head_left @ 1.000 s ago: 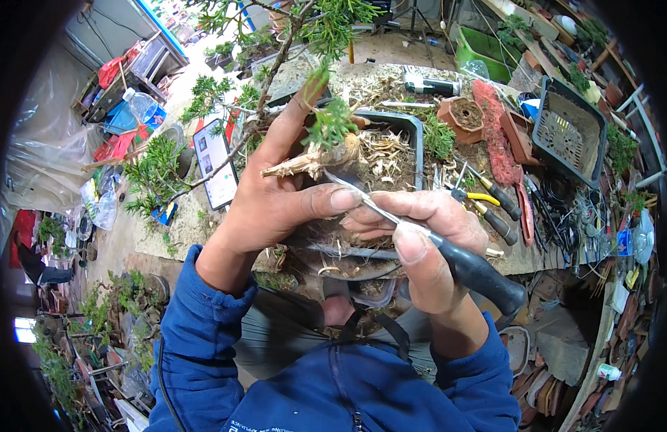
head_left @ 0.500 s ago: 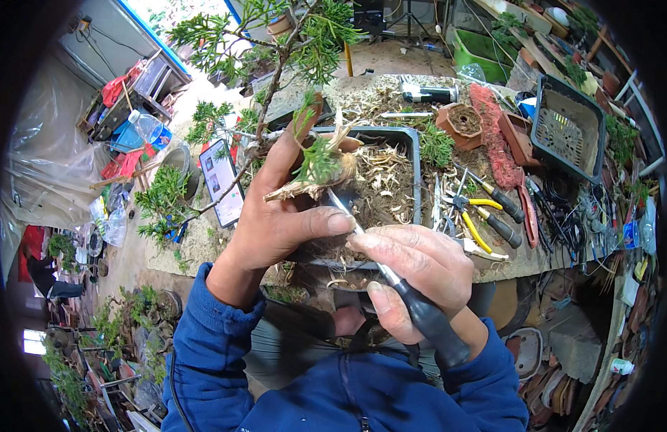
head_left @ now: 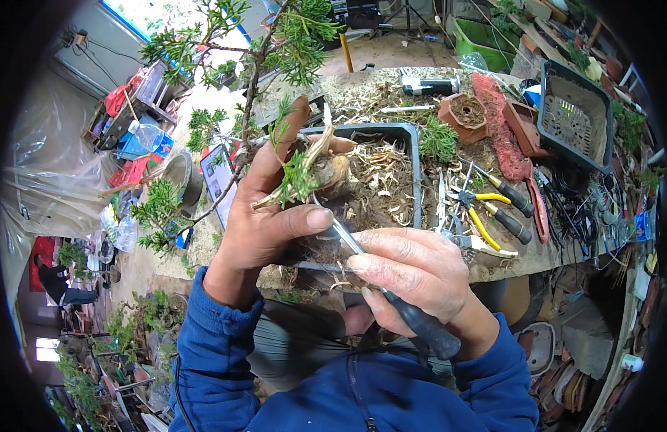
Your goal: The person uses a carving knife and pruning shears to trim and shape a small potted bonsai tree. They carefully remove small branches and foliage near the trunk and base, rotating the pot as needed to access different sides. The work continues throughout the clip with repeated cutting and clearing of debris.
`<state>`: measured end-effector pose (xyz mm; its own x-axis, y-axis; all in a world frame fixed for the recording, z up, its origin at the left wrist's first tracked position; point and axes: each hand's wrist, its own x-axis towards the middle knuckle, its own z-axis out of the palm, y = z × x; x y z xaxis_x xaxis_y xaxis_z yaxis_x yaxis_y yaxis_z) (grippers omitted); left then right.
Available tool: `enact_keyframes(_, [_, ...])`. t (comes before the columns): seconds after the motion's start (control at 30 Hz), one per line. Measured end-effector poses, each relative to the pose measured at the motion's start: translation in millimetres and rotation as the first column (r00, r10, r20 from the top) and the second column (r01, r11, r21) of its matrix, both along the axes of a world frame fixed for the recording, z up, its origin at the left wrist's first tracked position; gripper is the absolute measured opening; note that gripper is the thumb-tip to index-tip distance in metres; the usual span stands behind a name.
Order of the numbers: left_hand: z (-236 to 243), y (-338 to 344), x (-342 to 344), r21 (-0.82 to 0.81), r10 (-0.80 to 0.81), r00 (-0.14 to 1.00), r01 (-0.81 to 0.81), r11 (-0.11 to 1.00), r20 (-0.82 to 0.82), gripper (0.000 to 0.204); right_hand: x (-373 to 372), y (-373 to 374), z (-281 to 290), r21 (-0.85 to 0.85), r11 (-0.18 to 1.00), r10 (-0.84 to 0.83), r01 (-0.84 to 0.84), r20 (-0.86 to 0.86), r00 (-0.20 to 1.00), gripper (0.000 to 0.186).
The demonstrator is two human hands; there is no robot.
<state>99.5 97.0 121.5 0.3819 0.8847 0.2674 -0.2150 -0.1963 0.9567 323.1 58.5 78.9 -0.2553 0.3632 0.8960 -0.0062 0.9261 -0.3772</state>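
Note:
My left hand (head_left: 255, 223) is wrapped round the base of a small juniper tree (head_left: 323, 162), whose pale, stripped wood shows between thumb and fingers. Its thin dark stem rises past the hand, and green foliage hangs at the upper left. In my right hand (head_left: 420, 270) is a carving tool (head_left: 428, 327) with a black handle and a narrow metal shaft. The shaft points up and left to the stripped wood, close by my left thumb. Whether its tip touches the wood is hard to make out. Under both hands lies a dark plastic tray (head_left: 417, 169) with soil and wood shavings.
Right of the tray lie yellow-handled pliers (head_left: 481, 212), black-handled tools (head_left: 510, 225) and a brown pot (head_left: 464, 115). An empty dark crate (head_left: 577, 119) stands farther right. A tablet (head_left: 217, 180) and a grey bucket (head_left: 181, 178) are at the left. Someone is in the far left background.
The tree and my left hand have shifted slightly left, with the stripped wood turned a little more upright. The carving tool has moved slightly left with my right hand and remains held.

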Motion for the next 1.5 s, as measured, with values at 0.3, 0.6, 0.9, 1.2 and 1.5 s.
enact_keyframes(0.3, [-2,3,0,0.047,0.063,0.996,-0.060,0.997,-0.064,0.120,-8,-6,-2,0.085,0.985,-0.146,0.148,-0.032,0.989,0.032])
enact_keyframes(0.6, [-4,5,-1,0.095,0.087,0.992,-0.078,0.992,-0.090,0.121,-12,-10,-7,0.133,0.969,-0.205,0.207,-0.032,0.978,0.023])
enact_keyframes(0.9, [1,0,4,0.086,0.165,0.975,-0.153,0.984,-0.150,0.116,-14,-14,-12,0.154,0.945,-0.286,0.290,-0.050,0.957,0.024])
enact_keyframes(1.2, [1,2,1,0.103,0.098,0.987,-0.085,0.991,-0.129,0.123,3,-11,-1,-0.015,0.992,-0.127,0.128,0.013,0.992,0.038])
enact_keyframes(1.5, [0,2,7,0.138,0.193,0.967,-0.171,0.976,-0.167,0.119,2,-16,-2,-0.031,0.979,-0.201,0.202,0.029,0.979,0.041])
